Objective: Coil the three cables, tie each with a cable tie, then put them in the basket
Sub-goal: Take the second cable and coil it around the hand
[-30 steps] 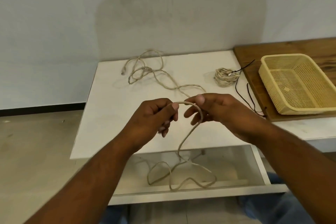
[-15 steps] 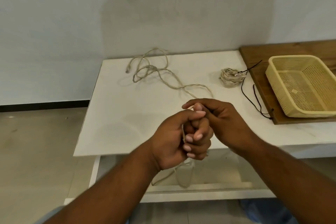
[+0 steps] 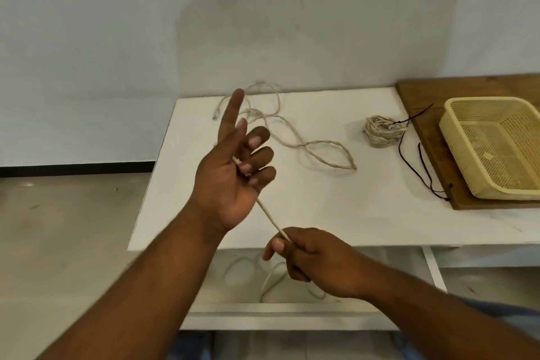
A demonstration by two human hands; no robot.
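Step in hand, as I judge it: starting a coil on the second cable.

- **Left hand** (image 3: 230, 181): raised over the desk's (image 3: 321, 213) front edge, index finger straight, the other fingers curled round the cable (image 3: 270, 218) end.
- **Right hand** (image 3: 315, 260): pinches the same cable lower down, so it runs taut between the hands. The slack hangs below the front edge.
- **Coil** (image 3: 380, 130): lies near the right edge beside the ties (image 3: 423, 161), outside the basket (image 3: 491, 99).
- **Loose cable** (image 3: 295, 143): sprawls along the back edge.

Next move calls for laying even loops into the left hand.
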